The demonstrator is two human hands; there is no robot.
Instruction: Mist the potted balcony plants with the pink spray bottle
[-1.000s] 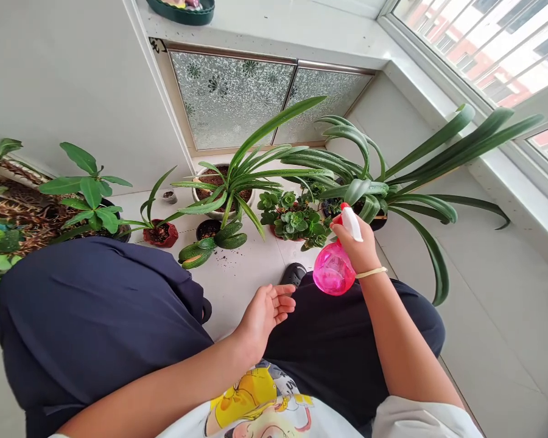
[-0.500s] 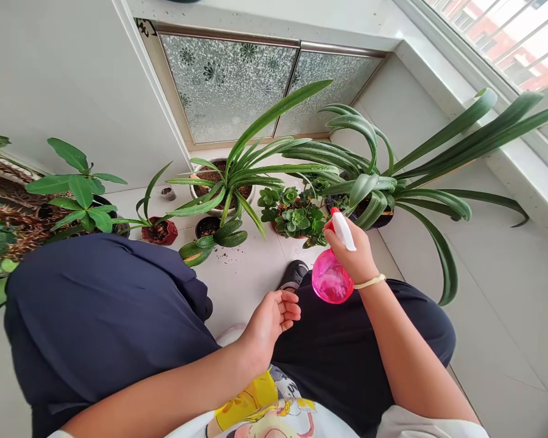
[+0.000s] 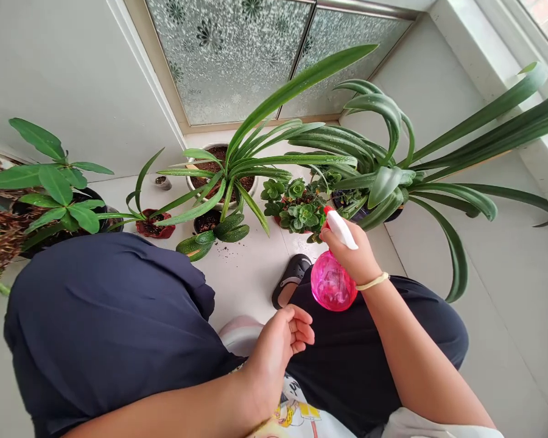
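My right hand (image 3: pixel 351 248) is wrapped round the neck of a pink spray bottle (image 3: pixel 333 286) with a white and red trigger head. Its red nozzle points left, towards a potted succulent (image 3: pixel 300 214) on the floor. My left hand (image 3: pixel 283 337) hovers over my lap, its fingers loosely curled with nothing in them. Beyond the bottle, a large strap-leaved plant (image 3: pixel 383 182) spreads its long leaves to the right. Left of the succulent, another long-leaved plant (image 3: pixel 231 173) grows in a white pot (image 3: pixel 189 182).
A small red pot (image 3: pixel 158 226), a dark pot (image 3: pixel 205 220) and a broad-leaved plant (image 3: pixel 57 182) stand to the left. Soil crumbs (image 3: pixel 231 249) lie on the tiles. A frosted glass cabinet (image 3: pixel 237 67) is behind. Below my knees is a pinkish-white rounded object (image 3: pixel 241 333).
The view has tilted down and come closer to the plants. My left hand is slightly further right and lower. The spray bottle stays in my right hand, almost in the same place.
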